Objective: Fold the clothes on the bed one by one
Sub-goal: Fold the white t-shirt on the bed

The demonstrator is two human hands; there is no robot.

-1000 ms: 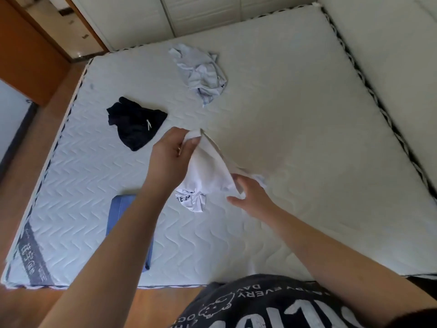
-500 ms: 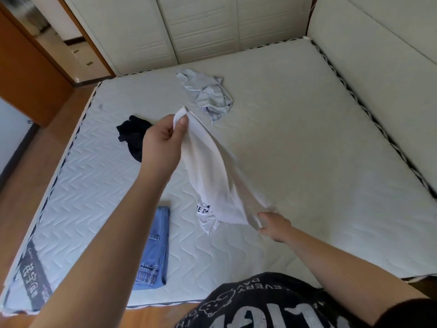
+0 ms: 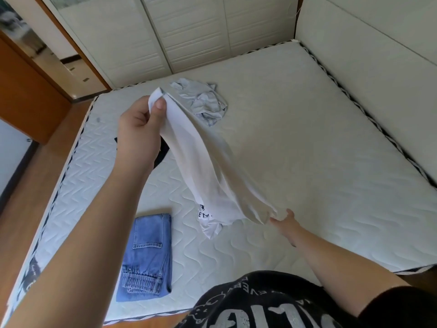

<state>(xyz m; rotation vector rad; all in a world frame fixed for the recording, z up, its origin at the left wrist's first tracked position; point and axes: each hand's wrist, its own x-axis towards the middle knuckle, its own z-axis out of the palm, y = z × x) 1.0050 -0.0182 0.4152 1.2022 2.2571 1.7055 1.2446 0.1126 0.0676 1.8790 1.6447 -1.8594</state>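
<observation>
A white T-shirt [image 3: 203, 166] with dark print hangs stretched above the mattress [image 3: 307, 162]. My left hand [image 3: 139, 129] is raised and pinches one end of the shirt between thumb and fingers. Lower down, my right hand [image 3: 283, 222] holds the shirt's other end near the mattress, its fingers mostly hidden behind the cloth. A loose part of the shirt dangles between the two hands. Folded blue jeans [image 3: 147, 256] lie near the front edge. A crumpled pale blue garment [image 3: 203, 100] lies further back. A black garment [image 3: 162, 153] is mostly hidden behind my left hand.
The padded headboard [image 3: 378, 55] runs along the right side. White wardrobe doors [image 3: 189, 31] stand beyond the far edge. Wooden floor [image 3: 30, 174] and a doorway lie to the left.
My left hand has lifted the shirt's end higher and away from the mattress. My right hand slid along to the other end, and the shirt now hangs stretched between them.
</observation>
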